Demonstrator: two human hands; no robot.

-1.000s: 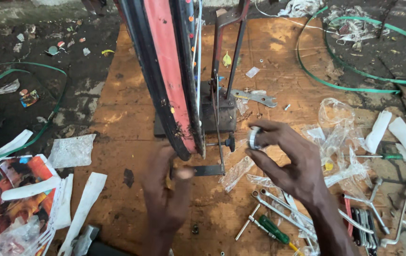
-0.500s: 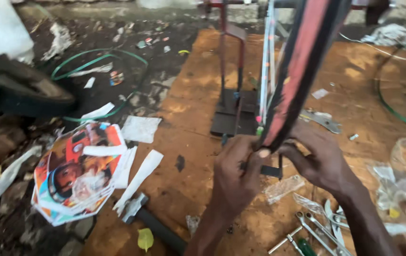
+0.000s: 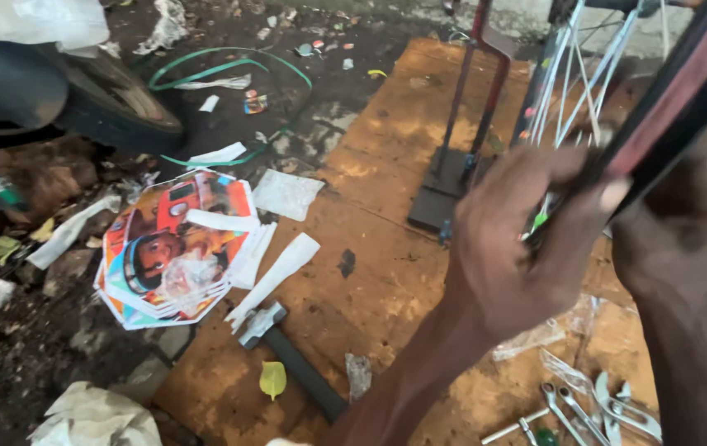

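Note:
A spoked bicycle wheel (image 3: pixel 659 91) with a red-and-black rim stands in a dark metal stand (image 3: pixel 452 173) on a brown wooden board (image 3: pixel 386 256). My left hand (image 3: pixel 527 239) grips the wheel's rim from the left, thumb on the red band. My right hand (image 3: pixel 683 223) holds the same rim from the right, partly blurred and close to the camera. Thin spokes (image 3: pixel 568 74) show above my left hand.
A hammer (image 3: pixel 287 355) lies on the board's near left with a yellow leaf (image 3: pixel 272 380) beside it. Several spanners (image 3: pixel 593 405) lie at bottom right. A colourful printed paper disc (image 3: pixel 167 248), white paper scraps, a green hoop (image 3: pixel 221 62) and a black tyre (image 3: pixel 81 91) litter the dirt left.
My view has swung left and moved closer. Both hands have closed in on the rim and now fill the right side; the wheel has shifted right in view.

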